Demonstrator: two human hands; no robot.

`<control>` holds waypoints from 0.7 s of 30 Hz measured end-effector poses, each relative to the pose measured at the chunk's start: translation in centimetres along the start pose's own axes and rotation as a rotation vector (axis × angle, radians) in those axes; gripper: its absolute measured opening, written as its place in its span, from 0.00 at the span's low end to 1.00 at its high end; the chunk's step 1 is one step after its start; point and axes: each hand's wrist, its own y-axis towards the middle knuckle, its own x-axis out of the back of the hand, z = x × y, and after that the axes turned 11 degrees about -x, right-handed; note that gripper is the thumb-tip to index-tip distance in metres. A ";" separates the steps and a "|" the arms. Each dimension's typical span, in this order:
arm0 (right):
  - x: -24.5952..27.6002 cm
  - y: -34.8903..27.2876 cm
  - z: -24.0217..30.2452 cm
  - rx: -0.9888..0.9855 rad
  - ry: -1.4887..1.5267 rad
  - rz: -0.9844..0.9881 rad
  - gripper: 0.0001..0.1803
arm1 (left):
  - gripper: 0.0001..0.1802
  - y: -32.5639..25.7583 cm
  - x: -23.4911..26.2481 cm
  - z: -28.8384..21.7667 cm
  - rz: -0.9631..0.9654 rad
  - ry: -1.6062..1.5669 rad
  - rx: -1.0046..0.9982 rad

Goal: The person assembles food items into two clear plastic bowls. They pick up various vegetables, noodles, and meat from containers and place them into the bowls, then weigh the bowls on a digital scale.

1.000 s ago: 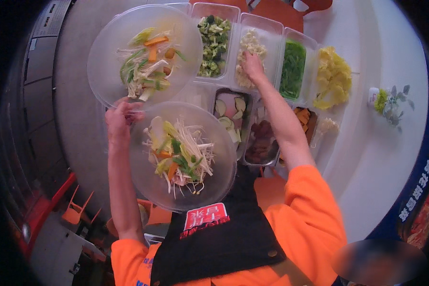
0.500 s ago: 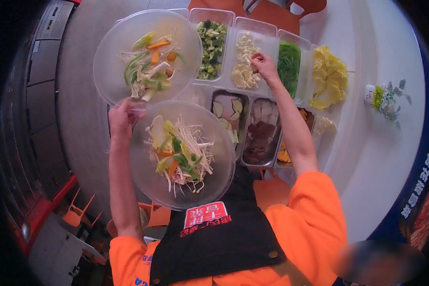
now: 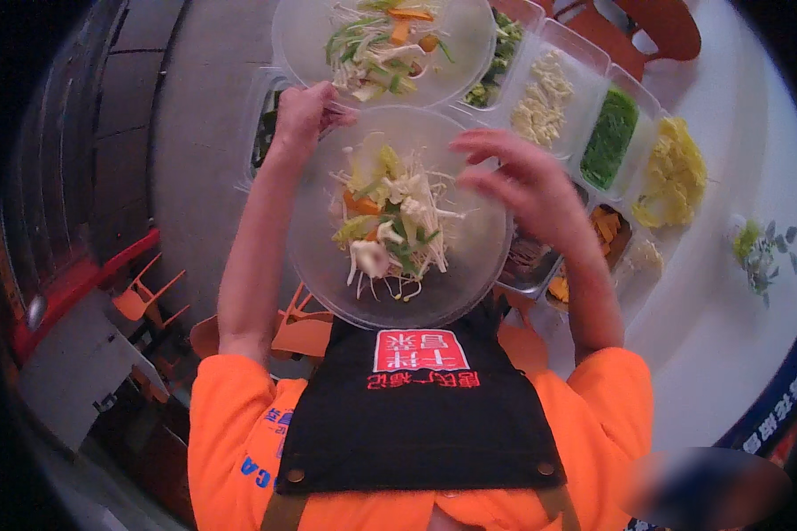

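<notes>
My left hand (image 3: 310, 117) grips the rims of two translucent round plastic bowls where they meet. The near bowl (image 3: 328, 283) is up against my apron; it holds enoki mushrooms (image 3: 427, 217), yellow leaves, orange slices, green pieces and white cauliflower florets (image 3: 370, 258), one of them blurred. In the far bowl (image 3: 301, 44) lies a similar mix, cut off by the view's top edge. Over the near bowl's right rim, my right hand (image 3: 527, 181) is open, its fingers spread and nothing visible in them.
Beyond the bowls stand tubs of broccoli (image 3: 503, 53), cauliflower (image 3: 540, 97), shredded greens (image 3: 609, 137) and yellow leaves (image 3: 673, 173). Metal pans with orange slices (image 3: 609, 230) and brown pieces sit closer in. A small potted plant (image 3: 760, 252) stands on the white table at right.
My right hand has come back from the cauliflower tub to the near bowl and opened. White florets now lie on that bowl's food. Both bowls appear shifted right and up in view.
</notes>
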 end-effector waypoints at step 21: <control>8.4 22.9 -24.9 -0.296 -0.745 -0.810 0.14 | 0.13 -3.8 0.8 -3.2 -0.173 0.149 -0.085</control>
